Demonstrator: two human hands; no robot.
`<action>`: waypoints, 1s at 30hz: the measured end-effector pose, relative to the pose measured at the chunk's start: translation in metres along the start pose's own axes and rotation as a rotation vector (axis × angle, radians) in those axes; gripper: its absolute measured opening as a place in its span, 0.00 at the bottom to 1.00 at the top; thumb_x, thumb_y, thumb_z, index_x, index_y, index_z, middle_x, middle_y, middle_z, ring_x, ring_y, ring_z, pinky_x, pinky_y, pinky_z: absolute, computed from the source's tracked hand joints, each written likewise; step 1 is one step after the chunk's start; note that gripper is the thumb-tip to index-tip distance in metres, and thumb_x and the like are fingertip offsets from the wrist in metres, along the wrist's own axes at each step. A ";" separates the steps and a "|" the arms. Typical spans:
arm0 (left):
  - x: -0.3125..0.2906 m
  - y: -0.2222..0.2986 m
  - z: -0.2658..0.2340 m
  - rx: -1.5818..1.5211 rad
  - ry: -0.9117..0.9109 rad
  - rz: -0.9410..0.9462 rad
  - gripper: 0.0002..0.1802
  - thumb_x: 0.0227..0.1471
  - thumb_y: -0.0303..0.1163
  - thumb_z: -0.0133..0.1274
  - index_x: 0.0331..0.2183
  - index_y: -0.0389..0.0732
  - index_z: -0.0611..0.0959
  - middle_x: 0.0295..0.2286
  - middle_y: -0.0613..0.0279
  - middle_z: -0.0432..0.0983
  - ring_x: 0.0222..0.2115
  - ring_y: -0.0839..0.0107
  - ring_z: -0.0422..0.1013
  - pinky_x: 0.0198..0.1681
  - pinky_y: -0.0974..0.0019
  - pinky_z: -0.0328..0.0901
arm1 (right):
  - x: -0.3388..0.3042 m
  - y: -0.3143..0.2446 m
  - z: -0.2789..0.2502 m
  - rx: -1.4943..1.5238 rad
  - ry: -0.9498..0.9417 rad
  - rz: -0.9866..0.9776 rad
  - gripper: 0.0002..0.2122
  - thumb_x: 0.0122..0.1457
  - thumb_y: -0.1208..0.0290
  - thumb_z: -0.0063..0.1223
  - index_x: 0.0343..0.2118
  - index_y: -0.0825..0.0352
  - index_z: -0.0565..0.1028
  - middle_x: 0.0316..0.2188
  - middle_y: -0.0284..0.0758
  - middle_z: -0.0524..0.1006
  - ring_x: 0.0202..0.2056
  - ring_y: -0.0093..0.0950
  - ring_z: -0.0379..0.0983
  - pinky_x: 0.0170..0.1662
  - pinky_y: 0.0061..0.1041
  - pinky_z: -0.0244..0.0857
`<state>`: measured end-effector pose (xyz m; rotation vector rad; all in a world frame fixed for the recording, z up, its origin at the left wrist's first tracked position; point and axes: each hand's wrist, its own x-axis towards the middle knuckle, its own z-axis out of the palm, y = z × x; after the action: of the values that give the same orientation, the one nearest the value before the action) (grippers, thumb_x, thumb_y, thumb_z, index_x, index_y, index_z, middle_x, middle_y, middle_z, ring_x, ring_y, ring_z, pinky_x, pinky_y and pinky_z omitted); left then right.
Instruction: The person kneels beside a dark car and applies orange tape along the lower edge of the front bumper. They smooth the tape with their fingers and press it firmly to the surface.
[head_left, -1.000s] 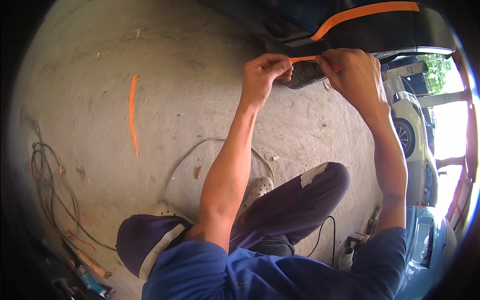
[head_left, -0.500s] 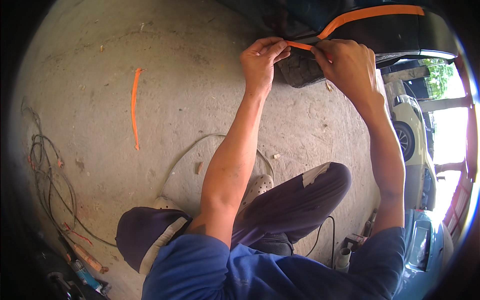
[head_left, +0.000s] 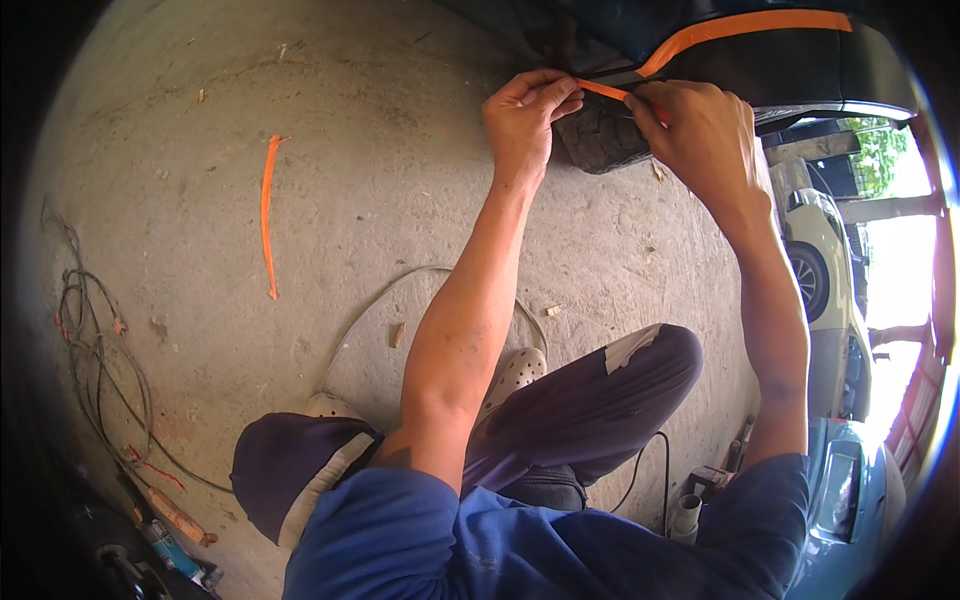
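Note:
A short span of orange masking tape (head_left: 603, 90) is stretched between my two hands, just below a dark car's wheel arch. My left hand (head_left: 524, 120) pinches one end of it between thumb and fingertips. Closed around the other end is my right hand (head_left: 695, 130), with something red showing by its thumb that I cannot make out. Above the right hand, another band of orange tape (head_left: 745, 32) curves along the dark body panel (head_left: 790, 70). Part of the tyre (head_left: 605, 138) shows beneath the hands.
A loose orange tape strip (head_left: 267, 215) lies on the concrete floor to the left. Coiled cable (head_left: 90, 330) and a blue power tool (head_left: 170, 550) are at the lower left. Near my right elbow stands a pale cylinder (head_left: 686, 517). Parked cars (head_left: 825, 260) line the right side.
Both hands keep their hold on the tape span. They have shifted only very slightly, the left one a little to the right; everything else looks the same.

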<state>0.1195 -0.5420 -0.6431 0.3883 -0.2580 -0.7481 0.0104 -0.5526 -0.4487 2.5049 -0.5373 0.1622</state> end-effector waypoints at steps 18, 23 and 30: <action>0.004 0.000 0.004 0.078 0.035 0.080 0.05 0.60 0.18 0.66 0.39 0.27 0.87 0.33 0.50 0.87 0.32 0.65 0.85 0.40 0.64 0.83 | -0.001 0.001 0.004 0.011 0.010 0.001 0.10 0.66 0.62 0.63 0.36 0.60 0.89 0.27 0.36 0.86 0.26 0.39 0.83 0.31 0.37 0.75; 0.009 0.001 0.001 0.161 0.042 0.110 0.04 0.60 0.17 0.66 0.38 0.27 0.87 0.33 0.51 0.87 0.31 0.67 0.84 0.39 0.66 0.82 | -0.002 0.001 0.005 0.013 0.015 0.007 0.09 0.66 0.62 0.63 0.35 0.60 0.89 0.27 0.35 0.86 0.27 0.39 0.84 0.31 0.38 0.76; 0.017 0.007 -0.002 0.162 0.067 0.051 0.03 0.55 0.16 0.68 0.33 0.28 0.89 0.29 0.54 0.87 0.28 0.71 0.83 0.35 0.70 0.80 | -0.009 -0.001 0.008 0.050 -0.023 0.049 0.10 0.66 0.61 0.63 0.35 0.61 0.88 0.27 0.34 0.86 0.27 0.39 0.84 0.31 0.38 0.75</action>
<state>0.1363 -0.5488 -0.6401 0.5572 -0.2657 -0.6648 0.0025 -0.5536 -0.4579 2.5460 -0.6115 0.1674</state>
